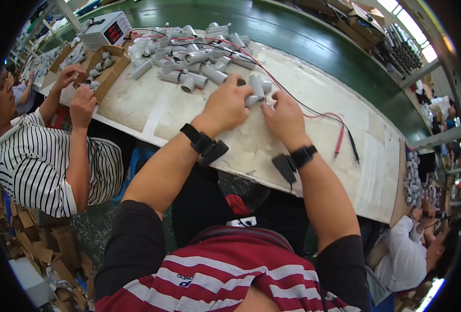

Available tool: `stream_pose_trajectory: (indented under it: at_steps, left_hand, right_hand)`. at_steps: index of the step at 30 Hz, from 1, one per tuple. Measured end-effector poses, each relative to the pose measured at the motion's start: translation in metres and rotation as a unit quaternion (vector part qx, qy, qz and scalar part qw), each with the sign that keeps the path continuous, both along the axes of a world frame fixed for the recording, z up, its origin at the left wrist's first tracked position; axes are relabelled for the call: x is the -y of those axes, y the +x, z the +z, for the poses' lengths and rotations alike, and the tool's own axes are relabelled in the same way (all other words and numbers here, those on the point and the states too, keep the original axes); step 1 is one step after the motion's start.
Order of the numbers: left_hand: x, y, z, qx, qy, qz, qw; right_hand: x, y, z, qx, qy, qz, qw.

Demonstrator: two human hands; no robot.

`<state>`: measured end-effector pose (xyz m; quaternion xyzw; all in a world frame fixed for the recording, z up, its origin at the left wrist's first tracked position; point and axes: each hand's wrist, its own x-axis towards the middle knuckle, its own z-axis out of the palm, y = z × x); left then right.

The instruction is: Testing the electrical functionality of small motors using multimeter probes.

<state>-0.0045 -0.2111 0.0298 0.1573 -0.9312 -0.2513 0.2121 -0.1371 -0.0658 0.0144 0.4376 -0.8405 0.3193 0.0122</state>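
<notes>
Sitting at the left, a co-worker in a striped shirt (pixel 38 161) picks through a cardboard box (pixel 108 65). Next, the left hand (pixel 229 104) clamps its fingers on a grey pipe fitting (pixel 255 89), keeping it steady, while the right hand (pixel 285 118) pinches its near end. Both hands rest on the bench (pixel 189 122), the fitting between them.

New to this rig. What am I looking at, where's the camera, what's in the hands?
One wide fisheye camera is worn on a person's head and looks down, so straight edges bend. There is no robot, only two bare hands. The left hand and right hand meet on a grey plastic pipe fitting over a pale worktable. Both wrists carry black strapped devices. Behind lies a pile of grey fittings, crossed by red and black wires, beside a white meter box. At the left, a co-worker in a striped shirt reaches into a cardboard box.
</notes>
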Motion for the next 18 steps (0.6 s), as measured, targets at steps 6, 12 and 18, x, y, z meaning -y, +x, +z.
stream_pose_trajectory:
  at_steps: [6, 12, 18]
  left_hand:
    - [-0.013, 0.010, 0.001, -0.134, -0.105, 0.003, 0.985]
    - [-0.068, 0.027, 0.030, -0.040, 0.001, -0.070, 0.997]
    - [-0.094, 0.013, 0.008, -0.111, 0.030, -0.142, 0.983]
  right_hand:
    - [-0.010, -0.005, 0.017, -0.013, 0.166, 0.011, 0.986]
    - [-0.079, 0.031, 0.040, 0.174, -0.030, 0.058, 0.983]
    - [-0.123, 0.039, 0.035, 0.427, -0.160, 0.067, 0.887]
